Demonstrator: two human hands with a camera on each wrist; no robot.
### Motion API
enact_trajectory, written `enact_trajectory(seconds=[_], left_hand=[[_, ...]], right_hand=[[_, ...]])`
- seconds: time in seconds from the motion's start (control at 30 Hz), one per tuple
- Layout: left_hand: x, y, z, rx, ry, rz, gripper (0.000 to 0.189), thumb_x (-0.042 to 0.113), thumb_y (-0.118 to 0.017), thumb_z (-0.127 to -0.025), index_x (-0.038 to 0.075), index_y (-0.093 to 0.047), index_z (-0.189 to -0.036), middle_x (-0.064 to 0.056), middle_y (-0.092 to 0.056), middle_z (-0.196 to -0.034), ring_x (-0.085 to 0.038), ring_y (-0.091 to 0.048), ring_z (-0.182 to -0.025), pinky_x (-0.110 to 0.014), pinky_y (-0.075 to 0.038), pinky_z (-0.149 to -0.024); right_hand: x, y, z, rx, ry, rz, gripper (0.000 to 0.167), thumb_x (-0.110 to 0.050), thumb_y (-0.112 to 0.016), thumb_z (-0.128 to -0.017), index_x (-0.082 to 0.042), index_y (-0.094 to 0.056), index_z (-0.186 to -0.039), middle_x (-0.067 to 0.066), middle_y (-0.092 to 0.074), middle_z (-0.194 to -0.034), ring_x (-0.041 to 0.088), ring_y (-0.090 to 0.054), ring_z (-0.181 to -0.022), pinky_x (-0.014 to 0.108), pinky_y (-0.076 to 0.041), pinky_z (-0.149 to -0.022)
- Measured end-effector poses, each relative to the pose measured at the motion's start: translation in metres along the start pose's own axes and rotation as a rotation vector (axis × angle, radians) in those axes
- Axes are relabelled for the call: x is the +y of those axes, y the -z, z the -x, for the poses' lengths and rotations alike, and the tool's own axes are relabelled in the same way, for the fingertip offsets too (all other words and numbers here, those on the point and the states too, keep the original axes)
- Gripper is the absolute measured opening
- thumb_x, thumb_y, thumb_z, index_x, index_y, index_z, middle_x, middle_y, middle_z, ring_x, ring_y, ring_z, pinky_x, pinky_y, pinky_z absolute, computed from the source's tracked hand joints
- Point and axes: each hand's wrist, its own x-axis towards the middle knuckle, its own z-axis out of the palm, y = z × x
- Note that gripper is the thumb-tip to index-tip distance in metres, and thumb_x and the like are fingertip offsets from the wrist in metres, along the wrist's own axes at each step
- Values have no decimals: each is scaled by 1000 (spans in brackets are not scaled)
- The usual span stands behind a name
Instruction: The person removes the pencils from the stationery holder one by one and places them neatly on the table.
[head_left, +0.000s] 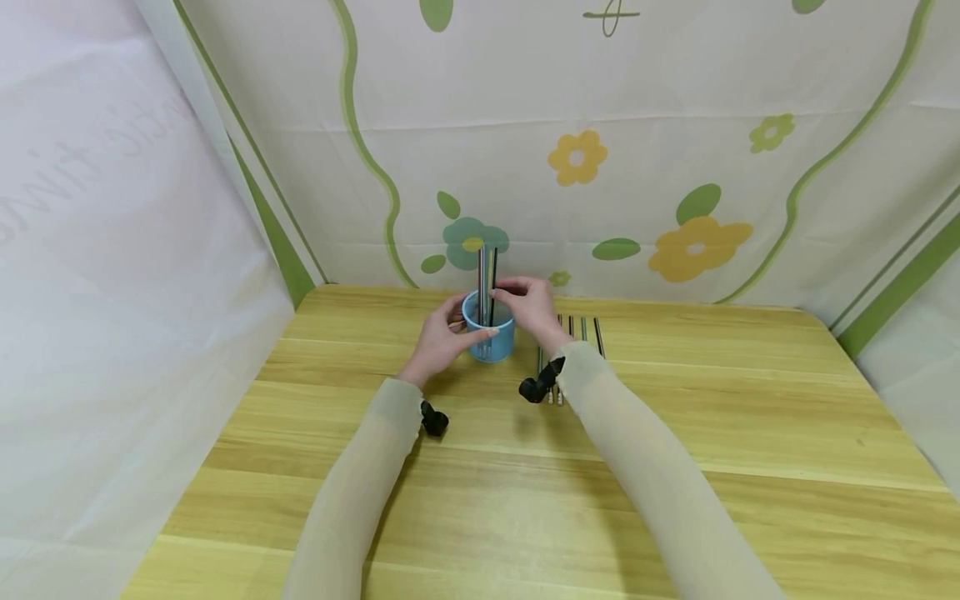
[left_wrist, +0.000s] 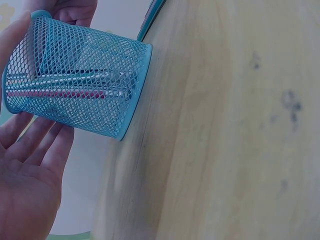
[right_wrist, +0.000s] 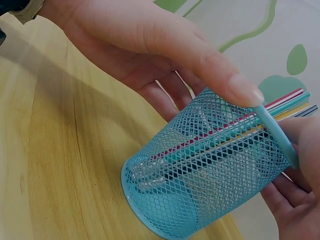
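Note:
A light blue mesh pen holder (head_left: 492, 343) stands upright near the table's back edge. My left hand (head_left: 438, 337) grips it from the left, its thumb near the rim in the right wrist view and fingers round the far side. Several slim pens, among them a red one (right_wrist: 285, 98) and a yellow one (right_wrist: 294, 111), lean inside the holder. Above the rim, my right hand (head_left: 528, 306) pinches a dark pen (head_left: 493, 268) between thumb and fingers; the pen's lower part is within the holder. In the left wrist view, the right hand (left_wrist: 75, 11) is partly cut off.
Several more pens (head_left: 584, 328) lie side by side on the wooden table (head_left: 480, 500), right of the holder and partly hidden by my right forearm. Behind the table hangs a white cloth (head_left: 495, 167) with flowers and leaves.

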Motion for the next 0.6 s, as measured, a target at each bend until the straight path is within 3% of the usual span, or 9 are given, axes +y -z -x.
enact_trajectory(seconds=[0.33, 0.6], left_hand=[[0, -1, 1, -2, 0, 15, 80, 36, -89, -81, 10, -51, -147, -8, -62, -131, -25, -60, -118, -42, -49, -103], [1, -1, 0, -2, 2, 16, 78, 31, -89, -82, 10, -50, -147, -11, -61, -133, -28, -59, -120, -44, -48, -104]], right_hand=[[0, 2, 3, 24, 15, -39, 26, -23, -76, -96, -9, -76, -118, 5, -71, -115, 20, -65, -107, 37, -54, -91], [-4, 4, 6, 92, 27, -48, 24, -21, -76, -95, -8, -76, -115, 5, -71, -111, 20, -64, -103, 37, -54, -89]])
